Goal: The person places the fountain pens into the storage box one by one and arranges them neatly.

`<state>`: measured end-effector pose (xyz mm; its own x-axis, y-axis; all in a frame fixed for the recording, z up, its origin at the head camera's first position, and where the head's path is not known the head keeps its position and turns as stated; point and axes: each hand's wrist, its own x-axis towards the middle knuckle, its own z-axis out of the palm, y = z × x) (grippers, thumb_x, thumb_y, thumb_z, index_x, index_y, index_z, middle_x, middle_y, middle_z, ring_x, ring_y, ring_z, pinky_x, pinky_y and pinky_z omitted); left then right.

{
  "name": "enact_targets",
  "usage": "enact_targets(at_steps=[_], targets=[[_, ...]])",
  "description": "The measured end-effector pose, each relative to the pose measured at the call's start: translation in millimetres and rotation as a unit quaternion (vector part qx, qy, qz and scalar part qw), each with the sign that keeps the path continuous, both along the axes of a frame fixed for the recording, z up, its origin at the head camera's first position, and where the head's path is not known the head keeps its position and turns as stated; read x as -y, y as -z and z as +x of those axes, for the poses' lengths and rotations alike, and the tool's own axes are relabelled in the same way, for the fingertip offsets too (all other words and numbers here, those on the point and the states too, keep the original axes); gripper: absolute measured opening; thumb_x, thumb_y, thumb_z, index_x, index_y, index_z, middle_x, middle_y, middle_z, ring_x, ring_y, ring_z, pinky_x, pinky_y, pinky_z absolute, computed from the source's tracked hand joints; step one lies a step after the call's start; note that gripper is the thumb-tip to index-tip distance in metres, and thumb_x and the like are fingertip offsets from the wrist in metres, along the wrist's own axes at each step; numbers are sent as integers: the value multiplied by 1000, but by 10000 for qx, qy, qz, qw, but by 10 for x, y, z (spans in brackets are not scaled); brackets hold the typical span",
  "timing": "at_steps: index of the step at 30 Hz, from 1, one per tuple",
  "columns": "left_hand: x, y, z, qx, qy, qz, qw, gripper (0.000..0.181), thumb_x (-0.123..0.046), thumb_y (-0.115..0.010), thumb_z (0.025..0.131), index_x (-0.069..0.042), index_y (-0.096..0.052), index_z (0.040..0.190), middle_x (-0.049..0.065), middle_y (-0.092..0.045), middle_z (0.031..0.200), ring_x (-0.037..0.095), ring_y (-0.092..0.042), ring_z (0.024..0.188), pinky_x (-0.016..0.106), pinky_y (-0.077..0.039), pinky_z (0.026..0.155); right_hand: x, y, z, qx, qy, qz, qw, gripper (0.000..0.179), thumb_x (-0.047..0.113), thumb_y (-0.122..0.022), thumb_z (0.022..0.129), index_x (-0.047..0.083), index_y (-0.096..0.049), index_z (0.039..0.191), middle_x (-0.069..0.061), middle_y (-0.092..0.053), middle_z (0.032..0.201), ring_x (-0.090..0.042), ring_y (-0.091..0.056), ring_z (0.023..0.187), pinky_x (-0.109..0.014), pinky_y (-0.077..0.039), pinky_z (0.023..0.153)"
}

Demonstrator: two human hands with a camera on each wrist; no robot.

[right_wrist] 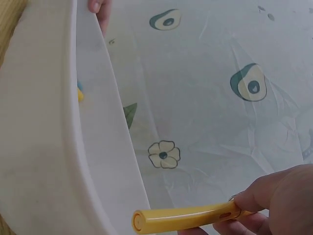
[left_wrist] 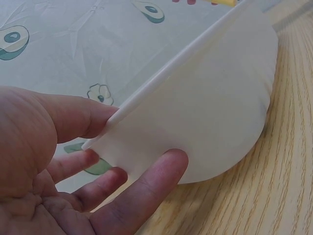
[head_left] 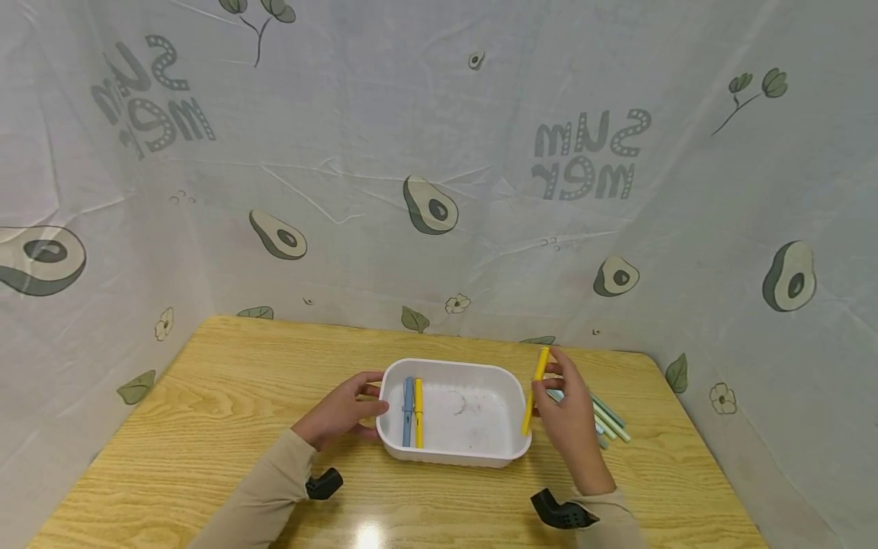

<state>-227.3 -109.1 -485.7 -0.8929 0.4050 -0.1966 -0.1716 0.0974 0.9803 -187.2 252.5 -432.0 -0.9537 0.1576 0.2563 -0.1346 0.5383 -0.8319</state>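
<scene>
A white plastic tub (head_left: pixel 473 460) sits on the table, holding a blue pen (head_left: pixel 408 412) and a yellow pen (head_left: pixel 419 415) side by side at its left end. My left hand (head_left: pixel 346 410) grips the tub's left wall; in the left wrist view its thumb (left_wrist: pixel 83 115) lies at the rim and fingers spread below against the outside. Over the tub's right rim, my right hand (head_left: pixel 565 408) pinches a second yellow pen (head_left: pixel 537 389) between thumb and fingers. That pen (right_wrist: pixel 181 219) stands tilted in the head view.
Several pale green and blue pens (head_left: pixel 609 419) lie in a loose pile on the table right of the tub, partly hidden behind my right hand. A light curtain (head_left: pixel 480 252) printed with avocados hangs behind the wooden table (head_left: pixel 411 511).
</scene>
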Motion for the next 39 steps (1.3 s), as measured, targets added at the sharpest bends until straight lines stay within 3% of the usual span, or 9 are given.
enact_targets(at_steps=[6, 12, 24, 33, 39], targets=[[2, 1, -1, -23, 12, -35, 10000, 59, -7, -66, 102, -7, -41, 156, 25, -49, 134, 32, -65, 103, 46, -65, 77, 108, 27, -7, 15, -120, -118, 9999, 67, 3, -64, 100, 14, -35, 160, -16, -52, 138, -31, -60, 112, -31, -65, 67], [4, 5, -2, 12, -28, -57, 10000, 60, -8, -66, 101, -8, -41, 156, 24, -50, 134, 32, -66, 103, 48, -65, 77, 273, 22, -20, 99, -261, -138, 9995, 67, 3, -64, 101, 14, -35, 160, -16, -51, 138, -32, -61, 111, -32, -65, 67], [7, 10, 4, 26, -46, -72, 10000, 59, -8, -66, 101, -7, -42, 155, 25, -49, 134, 34, -65, 104, 47, -65, 77, 651, 195, -154, 740, -709, -229, 9945, 64, 1, -65, 100, 14, -41, 158, -16, -56, 129, -29, -61, 104, -37, -65, 63], [8, -5, -4, 48, -54, -40, 10000, 58, -7, -66, 101, -8, -42, 155, 24, -49, 132, 33, -65, 104, 49, -65, 78, 970, 339, -245, 1104, -1065, 53, 9881, 60, 2, -65, 99, 13, -46, 155, -13, -60, 123, -21, -61, 94, -30, -60, 53], [16, -11, -4, 34, -6, -17, 10000, 60, -8, -67, 101, -6, -41, 155, 25, -49, 134, 33, -65, 105, 51, -64, 80, 1075, 391, -293, 1329, -1075, 362, 9846, 53, 3, -67, 98, 11, -53, 148, -12, -63, 116, -19, -63, 90, -29, -58, 51]])
